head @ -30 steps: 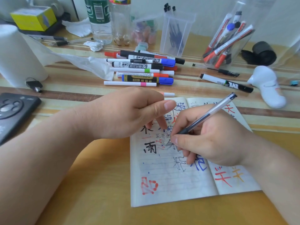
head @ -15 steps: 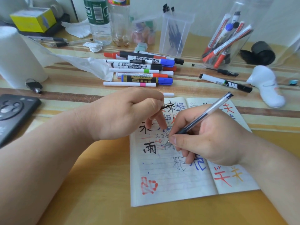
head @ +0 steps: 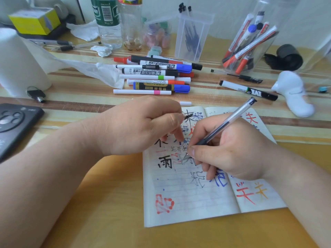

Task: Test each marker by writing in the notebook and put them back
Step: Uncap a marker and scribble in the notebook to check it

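Note:
An open lined notebook (head: pixel 188 199) lies on the table, covered with black, blue, red and orange test strokes. My right hand (head: pixel 232 153) grips a clear-barrelled pen (head: pixel 231 119) with its tip on the left page. My left hand (head: pixel 139 126) rests on the page's upper left, fingertips pressing the paper, thumb and forefinger pinching a small dark pen cap (head: pixel 188 116) whose tip sticks out. Several loose markers (head: pixel 155 74) lie in a pile behind my hands. A clear jar (head: pixel 250 42) holds several more, and one black-and-white marker (head: pixel 247 89) lies alone at the right.
A paper roll (head: pixel 16 65), keys (head: pixel 36 94) and a black device (head: pixel 14 122) are on the left. Bottles (head: pixel 107 20) and a clear box of pens (head: pixel 193 36) stand at the back. A white gadget (head: pixel 293 93) and black tape roll (head: pixel 288 57) sit right.
My left thumb has drawn back, so the dark cap tip now shows. The pen tip has moved a little across the left page. The markers have not moved.

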`<state>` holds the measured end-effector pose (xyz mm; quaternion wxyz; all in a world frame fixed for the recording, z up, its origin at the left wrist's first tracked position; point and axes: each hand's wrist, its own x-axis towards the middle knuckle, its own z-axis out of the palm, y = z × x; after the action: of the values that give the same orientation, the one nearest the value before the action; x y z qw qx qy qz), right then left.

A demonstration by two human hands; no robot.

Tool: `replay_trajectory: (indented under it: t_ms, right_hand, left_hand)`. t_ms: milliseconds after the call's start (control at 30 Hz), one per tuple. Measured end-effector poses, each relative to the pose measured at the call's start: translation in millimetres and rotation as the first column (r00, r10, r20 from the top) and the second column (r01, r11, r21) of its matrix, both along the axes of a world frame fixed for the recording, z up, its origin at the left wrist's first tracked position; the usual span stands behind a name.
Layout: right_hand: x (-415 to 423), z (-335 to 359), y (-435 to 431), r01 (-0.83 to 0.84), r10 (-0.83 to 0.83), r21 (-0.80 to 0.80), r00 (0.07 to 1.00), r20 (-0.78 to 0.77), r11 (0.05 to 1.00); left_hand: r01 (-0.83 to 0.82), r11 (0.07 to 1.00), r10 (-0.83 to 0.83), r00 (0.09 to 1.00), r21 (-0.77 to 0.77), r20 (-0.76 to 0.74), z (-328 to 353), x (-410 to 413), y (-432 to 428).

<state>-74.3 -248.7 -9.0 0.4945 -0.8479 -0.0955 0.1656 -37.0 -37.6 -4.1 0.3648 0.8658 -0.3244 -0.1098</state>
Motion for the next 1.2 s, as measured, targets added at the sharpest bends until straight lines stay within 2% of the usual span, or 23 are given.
replay_trajectory:
  t_ms: [467,533,600,667,733,800,1067,1200]
  right_hand:
    - [5.0,-3.1,-3.9,-0.059,0.060,-0.041,0.998,0.025,0.997]
    - [6.5,-1.6,-6.8,-0.054,0.054,0.036,0.998,0.017,0.998]
    - [10.2,-1.7,-12.2,-0.007,0.003,0.212,1.000,0.018,0.977]
    - [15.4,-2.8,-17.1,0.033,-0.053,0.419,0.998,0.034,0.907]
    - [19.0,-4.2,-19.5,0.041,-0.091,0.554,0.994,0.063,0.832]
    - [19.4,-5.5,-19.5,0.042,-0.114,0.593,0.990,0.085,0.804]
    - [14.8,-7.6,-18.9,-0.005,-0.077,0.550,0.989,0.124,0.835]
    - [15.0,-7.2,-19.3,-0.002,-0.102,0.588,0.984,0.144,0.809]
  left_hand:
    - [0.007,1.000,-0.008,0.999,0.023,0.035,-6.9,2.6,-1.4]
    - [0.015,0.999,-0.017,0.998,0.031,0.061,-8.7,3.0,-2.3]
    - [0.018,0.999,-0.022,0.995,0.042,0.100,-10.5,4.0,-3.2]
    - [0.001,0.999,-0.006,0.991,0.037,0.137,-12.9,4.8,-3.9]
    - [-0.015,0.999,0.010,0.984,0.030,0.180,-14.5,5.0,-4.7]
    - [-0.018,1.000,0.014,0.981,0.019,0.196,-15.3,4.7,-5.8]
    - [-0.073,0.997,0.079,0.980,-0.041,0.181,-13.2,2.3,-7.5]
    - [-0.081,0.995,0.088,0.983,-0.053,0.161,-13.1,2.1,-7.0]
